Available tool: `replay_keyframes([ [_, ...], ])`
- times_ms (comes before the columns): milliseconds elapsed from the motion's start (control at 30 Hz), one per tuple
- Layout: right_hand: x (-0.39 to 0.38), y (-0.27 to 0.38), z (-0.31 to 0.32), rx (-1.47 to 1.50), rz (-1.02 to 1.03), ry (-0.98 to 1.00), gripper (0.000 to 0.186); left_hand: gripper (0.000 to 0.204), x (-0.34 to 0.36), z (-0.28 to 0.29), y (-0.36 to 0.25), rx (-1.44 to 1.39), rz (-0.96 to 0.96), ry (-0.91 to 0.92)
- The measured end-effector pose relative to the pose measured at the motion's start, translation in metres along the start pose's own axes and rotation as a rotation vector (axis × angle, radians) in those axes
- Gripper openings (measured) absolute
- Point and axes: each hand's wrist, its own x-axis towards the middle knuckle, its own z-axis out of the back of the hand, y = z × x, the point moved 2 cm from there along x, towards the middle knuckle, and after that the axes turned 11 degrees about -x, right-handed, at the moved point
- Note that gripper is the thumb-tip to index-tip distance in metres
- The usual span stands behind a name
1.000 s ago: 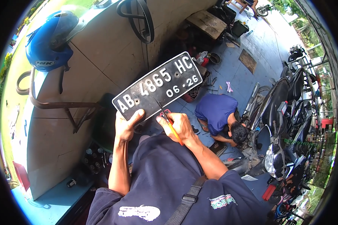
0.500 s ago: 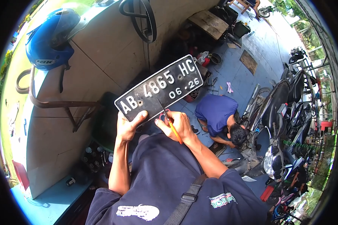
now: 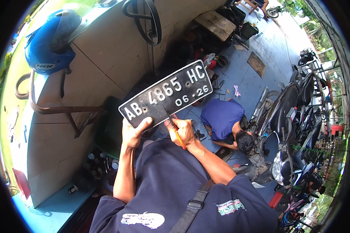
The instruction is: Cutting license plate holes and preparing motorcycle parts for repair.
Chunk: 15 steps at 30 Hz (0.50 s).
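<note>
Holding up a black number plate (image 3: 159, 101) in front of the chest, the left hand (image 3: 132, 134) has it pinched at the lower-left corner, thumb flat on the face, fingers out of sight behind. Long axis runs on a slant, lower left to upper right, so the right end sits higher and farther from the body. The printed side faces up at the head camera, raised white characters right way up for the wearer.

Right hand (image 3: 186, 132) is closed around an orange-handled tool (image 3: 179, 138), its dark narrow tip pointing up-left over the plate's bottom edge (can't tell if it's actually touching the metal).

Off to the right, a co-worker in a blue shirt (image 3: 223, 118) is bent low beside a motorcycle (image 3: 286, 108), and a blue helmet (image 3: 46, 48) hangs at upper left by the wall (image 3: 99, 73).
</note>
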Motion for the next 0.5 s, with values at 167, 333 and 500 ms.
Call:
replay_keyframes([
  [167, 0.004, 0.005, 0.01, 0.04, -0.154, 0.201, 0.042, 0.042, 0.0, -0.003, -0.003, 0.061, 0.001, -0.034],
  [333, 0.008, 0.022, 0.016, 0.13, -0.227, 0.233, 0.044, 0.048, -0.002, -0.005, -0.009, 0.098, -0.013, 0.0],
  [500, 0.009, 0.015, 0.012, 0.015, -0.185, 0.169, 0.046, 0.047, 0.001, -0.004, -0.003, 0.073, 0.007, 0.007],
])
